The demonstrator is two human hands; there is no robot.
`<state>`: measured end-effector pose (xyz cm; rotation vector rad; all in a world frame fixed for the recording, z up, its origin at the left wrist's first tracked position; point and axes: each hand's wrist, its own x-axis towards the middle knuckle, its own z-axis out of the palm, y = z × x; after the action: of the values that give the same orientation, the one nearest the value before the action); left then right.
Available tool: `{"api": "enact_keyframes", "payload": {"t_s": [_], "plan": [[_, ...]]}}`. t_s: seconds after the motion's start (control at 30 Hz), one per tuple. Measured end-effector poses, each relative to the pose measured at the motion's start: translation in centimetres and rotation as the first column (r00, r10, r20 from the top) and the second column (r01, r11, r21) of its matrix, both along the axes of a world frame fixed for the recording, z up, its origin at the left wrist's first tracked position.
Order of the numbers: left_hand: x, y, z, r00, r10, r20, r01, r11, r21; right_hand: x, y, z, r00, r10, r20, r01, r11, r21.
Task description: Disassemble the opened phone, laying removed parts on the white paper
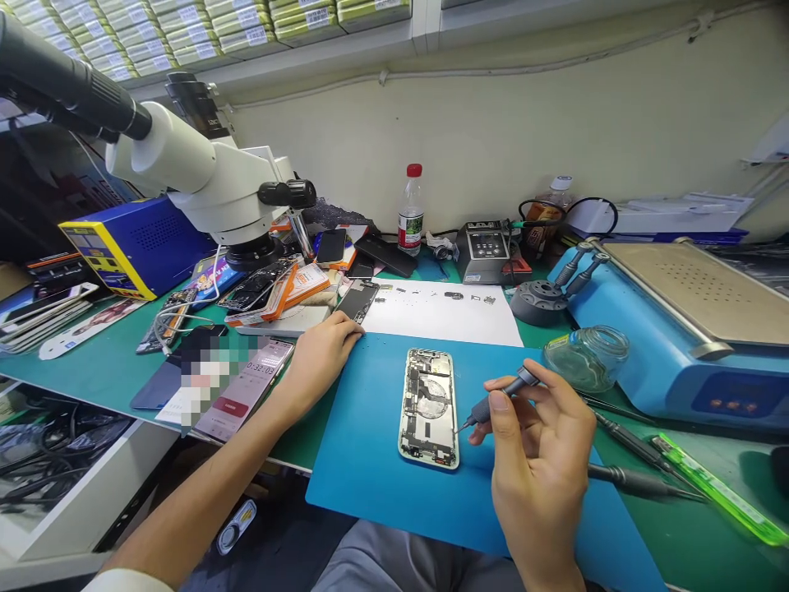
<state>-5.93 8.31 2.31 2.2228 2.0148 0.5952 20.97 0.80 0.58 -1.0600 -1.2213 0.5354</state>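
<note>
In the lower right of the frame we see the right hand (542, 460) clenched around a small grey screwdriver (502, 396), thumb and fingers pinching its shaft, its fine tip pointing left and sitting just beside the right edge of the opened phone (429, 407). That phone lies face down, back removed and its insides showing, near the middle of the frame on the blue mat (363, 444), which rests on the green bench (104, 362). The left hand (320, 355) holds nothing — it rests, fingers loosely curled, at the mat's upper left corner, touching the bench just beside a white sheet of paper (444, 316) that carries small loose parts. To the right of the phone, near the screwdriver's top, a glass jar (585, 355) lies tilted against a blue machine (671, 345). More screwdrivers (641, 481) lie along the mat's right edge, below the jar. In the upper left a white microscope (203, 177) hangs over a heap of phones and cases, and a bottle with a red cap (410, 210) stands at the back — well apart from both hands.
</note>
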Motion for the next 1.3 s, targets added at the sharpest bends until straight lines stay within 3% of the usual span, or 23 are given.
{"api": "enact_keyframes", "payload": {"t_s": [0.43,0.9,1.3], "plan": [[1.1,-0.1,0.5,0.999,-0.043,0.006,0.043,0.999,-0.003,0.0,-0.1,0.0,1.0,0.009,-0.003,-0.009,1.0,0.021],[1.4,-0.7,0.7,1.0,-0.03,-0.001,0.03,0.995,0.096,0.0,-0.1,0.0,1.0,-0.001,-0.003,0.001,1.0,0.0],[2.7,-1.1,0.4,0.989,-0.118,-0.088,0.122,0.991,0.047,0.0,-0.1,0.0,1.0,0.001,0.002,-0.001,1.0,-0.013]]}}
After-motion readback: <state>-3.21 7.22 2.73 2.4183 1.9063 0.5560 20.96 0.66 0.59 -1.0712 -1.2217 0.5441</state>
